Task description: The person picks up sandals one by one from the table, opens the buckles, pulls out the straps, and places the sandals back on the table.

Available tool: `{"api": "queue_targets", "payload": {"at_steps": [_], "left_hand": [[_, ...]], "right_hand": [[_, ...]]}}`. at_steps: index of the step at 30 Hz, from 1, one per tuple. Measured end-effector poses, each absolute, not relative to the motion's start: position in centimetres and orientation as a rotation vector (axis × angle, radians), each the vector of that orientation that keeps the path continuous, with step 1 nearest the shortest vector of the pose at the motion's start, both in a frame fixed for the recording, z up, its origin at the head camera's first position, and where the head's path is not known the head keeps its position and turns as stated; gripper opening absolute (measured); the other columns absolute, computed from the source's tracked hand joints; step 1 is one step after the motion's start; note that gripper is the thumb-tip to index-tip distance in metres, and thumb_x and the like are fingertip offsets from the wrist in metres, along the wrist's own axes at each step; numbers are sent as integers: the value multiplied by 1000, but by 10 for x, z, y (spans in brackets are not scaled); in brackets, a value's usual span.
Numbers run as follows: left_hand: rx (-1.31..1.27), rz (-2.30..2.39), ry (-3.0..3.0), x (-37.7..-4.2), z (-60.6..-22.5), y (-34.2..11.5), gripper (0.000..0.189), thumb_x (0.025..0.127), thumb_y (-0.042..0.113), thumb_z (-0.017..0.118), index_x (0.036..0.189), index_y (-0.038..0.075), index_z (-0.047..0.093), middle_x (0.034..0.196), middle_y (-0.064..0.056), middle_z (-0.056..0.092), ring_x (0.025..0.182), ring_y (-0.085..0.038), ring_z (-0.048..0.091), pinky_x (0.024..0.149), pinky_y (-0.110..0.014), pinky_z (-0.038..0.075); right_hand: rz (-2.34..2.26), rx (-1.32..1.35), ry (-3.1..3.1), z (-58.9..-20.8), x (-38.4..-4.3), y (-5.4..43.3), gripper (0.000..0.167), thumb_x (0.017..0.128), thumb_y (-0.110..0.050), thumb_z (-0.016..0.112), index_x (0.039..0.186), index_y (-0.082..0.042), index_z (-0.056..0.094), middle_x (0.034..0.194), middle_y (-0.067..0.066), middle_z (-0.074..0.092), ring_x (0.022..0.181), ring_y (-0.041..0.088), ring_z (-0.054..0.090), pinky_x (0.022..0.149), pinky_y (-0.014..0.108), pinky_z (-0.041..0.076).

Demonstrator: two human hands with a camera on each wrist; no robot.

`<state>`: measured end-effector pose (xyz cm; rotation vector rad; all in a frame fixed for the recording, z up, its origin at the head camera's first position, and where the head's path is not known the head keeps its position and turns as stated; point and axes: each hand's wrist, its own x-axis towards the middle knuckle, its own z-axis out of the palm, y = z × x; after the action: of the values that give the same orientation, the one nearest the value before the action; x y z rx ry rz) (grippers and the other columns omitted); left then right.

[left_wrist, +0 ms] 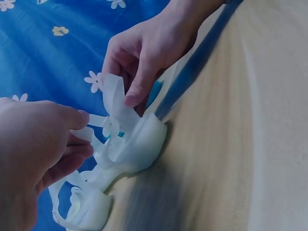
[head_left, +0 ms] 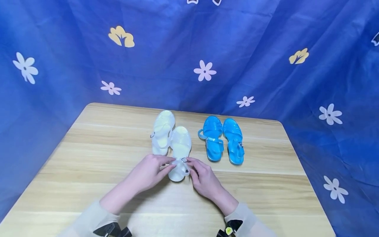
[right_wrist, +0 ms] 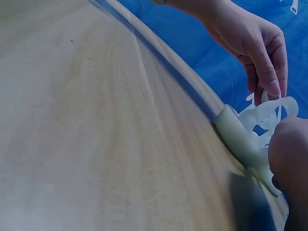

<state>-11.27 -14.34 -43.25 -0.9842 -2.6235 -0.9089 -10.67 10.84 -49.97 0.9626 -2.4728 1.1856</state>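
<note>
As both hands meet over the heel end of the nearer white sandal [head_left: 181,140], here's the left hand [head_left: 151,172], thumb and fingers pinching a thin strap [left_wrist: 98,120]. Across from it, the right hand [head_left: 204,177] has thumb and fingers closed on the pale strap piece at the heel [left_wrist: 114,96], its fingertips right by a small buckle [head_left: 184,160]. The sandal itself sits sole down on the wooden table [head_left: 88,148], between the two hands, toe pointing away from the person. Just to its left and a little farther off, there's the other white sandal [head_left: 164,118]. Over on the right, apart from the hands, two blue sandals lie side by side: one [head_left: 212,125] with its strap looping out to the left, the other [head_left: 234,130] right next to it. Behind it all hangs a blue flowered cloth [head_left: 165,49].
</note>
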Motion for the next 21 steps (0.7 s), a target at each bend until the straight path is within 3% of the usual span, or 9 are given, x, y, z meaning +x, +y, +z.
{"api": "queue_targets", "payload": {"at_steps": [21], "left_hand": [[-1107,-874,-2608,-84,-429,-150,20,97,17,78,111,4,80,103,-5,80,93,-17,76,82,-38,64]], "right_hand": [[1236,1020,-2533,-496,-71,116,20,105,-1,63,122,-6,70,142,9,65,133,19,60,110,35,49]]}}
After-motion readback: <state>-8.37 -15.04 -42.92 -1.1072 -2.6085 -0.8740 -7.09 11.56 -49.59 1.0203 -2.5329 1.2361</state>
